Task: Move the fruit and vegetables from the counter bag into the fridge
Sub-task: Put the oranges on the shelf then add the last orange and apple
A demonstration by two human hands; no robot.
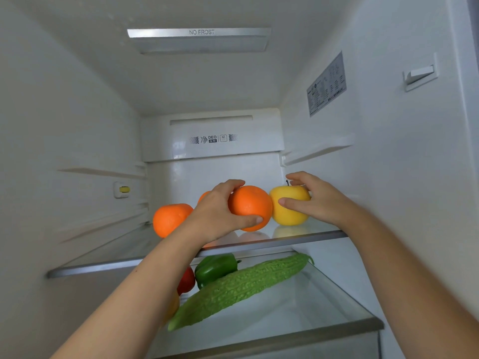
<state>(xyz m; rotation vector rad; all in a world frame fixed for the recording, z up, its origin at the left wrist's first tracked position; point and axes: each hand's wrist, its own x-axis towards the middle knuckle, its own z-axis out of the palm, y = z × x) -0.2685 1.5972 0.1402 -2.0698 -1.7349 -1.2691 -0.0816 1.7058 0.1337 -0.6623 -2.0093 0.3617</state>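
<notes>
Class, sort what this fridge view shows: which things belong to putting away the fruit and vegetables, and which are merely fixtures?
Part of the job: left hand gripping the held orange; right hand holding the yellow apple; second orange; green pepper; bitter gourd; upper shelf.

Just there: NO FROST panel; wall sticker; deodoriser panel.
</notes>
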